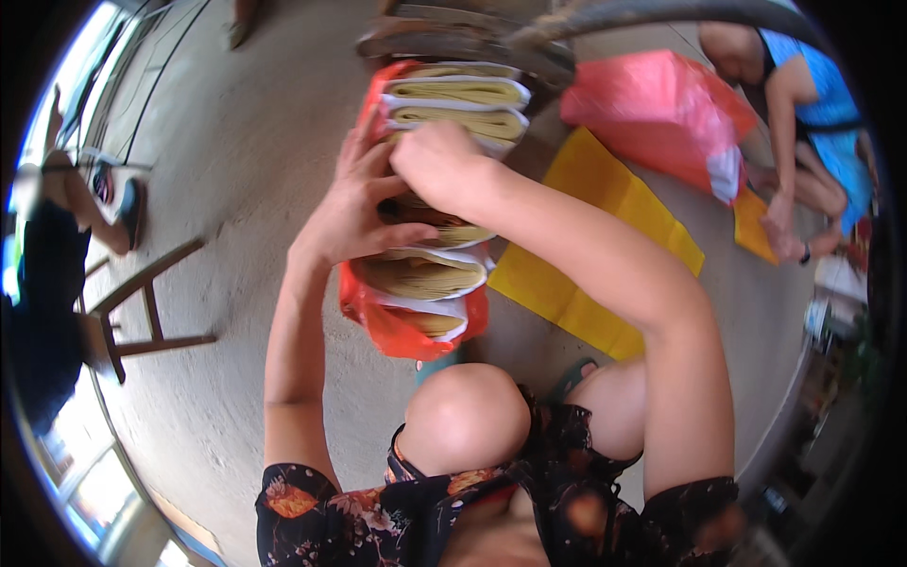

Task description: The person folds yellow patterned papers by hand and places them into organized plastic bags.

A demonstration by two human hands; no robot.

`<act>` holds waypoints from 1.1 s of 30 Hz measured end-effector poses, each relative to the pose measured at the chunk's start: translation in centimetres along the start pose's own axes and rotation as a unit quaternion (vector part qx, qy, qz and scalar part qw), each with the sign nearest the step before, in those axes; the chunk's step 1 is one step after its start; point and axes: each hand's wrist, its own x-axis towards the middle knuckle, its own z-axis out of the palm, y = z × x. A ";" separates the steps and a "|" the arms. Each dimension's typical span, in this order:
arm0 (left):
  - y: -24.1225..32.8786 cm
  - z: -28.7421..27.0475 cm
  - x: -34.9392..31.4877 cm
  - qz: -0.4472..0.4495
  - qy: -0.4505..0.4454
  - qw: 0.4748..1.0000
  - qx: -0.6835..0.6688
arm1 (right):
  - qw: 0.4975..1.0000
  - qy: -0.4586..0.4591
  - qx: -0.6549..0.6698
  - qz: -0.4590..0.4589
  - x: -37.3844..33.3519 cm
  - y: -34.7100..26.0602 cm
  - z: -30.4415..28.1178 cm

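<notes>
A red plastic bag (370, 321) stands on the floor in front of my knees. Packed in a row inside it are several folded bundles of yellowish paper (425, 276), each wrapped in white sheets. My left hand (351, 210) lies over the left side of the row, fingers spread and thumb reaching across the bundles. Curled into the middle of the row is my right hand (437, 161), its fingertips hidden among the paper, so what they pinch does not show. Both hands are slightly blurred.
A yellow sheet (605, 248) lies on the floor right of the bag. Beyond it sits another full red bag (652, 109), beside a crouching person in blue (812, 123). Wooden furniture (444, 38) stands at the far side. At left are a wooden stool (151, 293) and another person's leg (90, 208).
</notes>
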 end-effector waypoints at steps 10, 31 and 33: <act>4.5 0.7 2.1 -0.093 -0.035 0.971 0.219 | 0.960 0.253 0.083 -0.090 -5.0 3.8 2.8; 8.9 34.4 0.8 -0.309 -0.098 0.935 0.141 | 0.836 0.163 0.439 0.286 -29.6 5.5 31.0; 10.3 31.8 2.9 -0.344 -0.110 0.929 0.076 | 0.850 0.145 0.431 0.267 -27.7 5.1 30.3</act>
